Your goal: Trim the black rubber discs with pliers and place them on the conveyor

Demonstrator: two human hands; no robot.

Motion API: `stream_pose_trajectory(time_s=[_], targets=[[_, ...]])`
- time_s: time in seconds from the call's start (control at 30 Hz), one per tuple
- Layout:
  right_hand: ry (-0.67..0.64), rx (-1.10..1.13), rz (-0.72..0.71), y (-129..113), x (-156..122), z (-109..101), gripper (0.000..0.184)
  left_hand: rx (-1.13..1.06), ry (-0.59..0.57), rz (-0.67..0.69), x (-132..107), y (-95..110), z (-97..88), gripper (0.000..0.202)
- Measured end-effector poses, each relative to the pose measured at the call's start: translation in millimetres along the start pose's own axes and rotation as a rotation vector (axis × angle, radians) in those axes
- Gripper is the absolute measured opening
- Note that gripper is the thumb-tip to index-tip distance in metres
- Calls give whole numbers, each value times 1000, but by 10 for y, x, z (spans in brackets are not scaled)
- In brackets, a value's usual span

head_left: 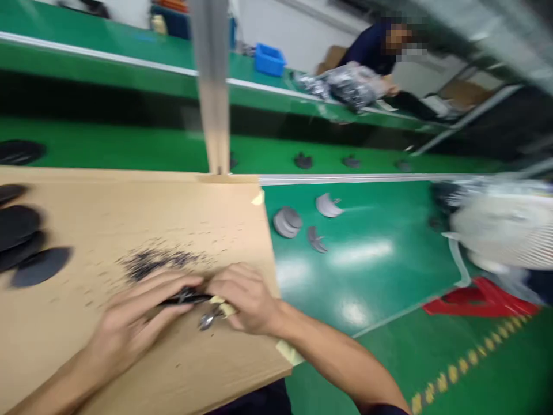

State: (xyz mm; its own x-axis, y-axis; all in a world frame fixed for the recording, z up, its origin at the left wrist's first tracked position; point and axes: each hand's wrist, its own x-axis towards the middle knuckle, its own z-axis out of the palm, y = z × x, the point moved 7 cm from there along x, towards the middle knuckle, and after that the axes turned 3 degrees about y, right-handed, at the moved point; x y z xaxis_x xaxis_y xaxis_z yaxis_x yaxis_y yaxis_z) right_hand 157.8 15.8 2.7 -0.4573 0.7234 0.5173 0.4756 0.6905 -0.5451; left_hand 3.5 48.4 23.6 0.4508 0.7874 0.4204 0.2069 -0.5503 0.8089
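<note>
Over the cardboard sheet, my left hand pinches a dark, flat black part between thumb and fingers. At the part's right end, my right hand is closed around a small tool with a shiny, rounded metal end and pale yellow wrapping. The tool's exact kind is hidden by the fingers and blur. Just beyond my left hand lies a scatter of black shavings. Several black discs lie at the left edge, some overlapping.
On the green table to the right sit a stack of grey discs and curved grey pieces. A metal post rises behind the cardboard. Small dark parts line the green strip beyond. A co-worker handles plastic bags farther back.
</note>
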Motion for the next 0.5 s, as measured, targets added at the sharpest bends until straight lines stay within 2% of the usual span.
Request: stream_pose_trajectory(time_s=[0.07, 0.23, 0.5], targets=[[58, 91, 1, 24, 71, -87, 25, 66, -18, 17, -10, -5, -19, 28], [60, 140, -12, 52, 201, -156, 28, 20, -74, 29, 121, -40, -8, 34], [62, 111, -45, 17, 276, -167, 24, 15, -18, 113, 138, 47, -54, 20]])
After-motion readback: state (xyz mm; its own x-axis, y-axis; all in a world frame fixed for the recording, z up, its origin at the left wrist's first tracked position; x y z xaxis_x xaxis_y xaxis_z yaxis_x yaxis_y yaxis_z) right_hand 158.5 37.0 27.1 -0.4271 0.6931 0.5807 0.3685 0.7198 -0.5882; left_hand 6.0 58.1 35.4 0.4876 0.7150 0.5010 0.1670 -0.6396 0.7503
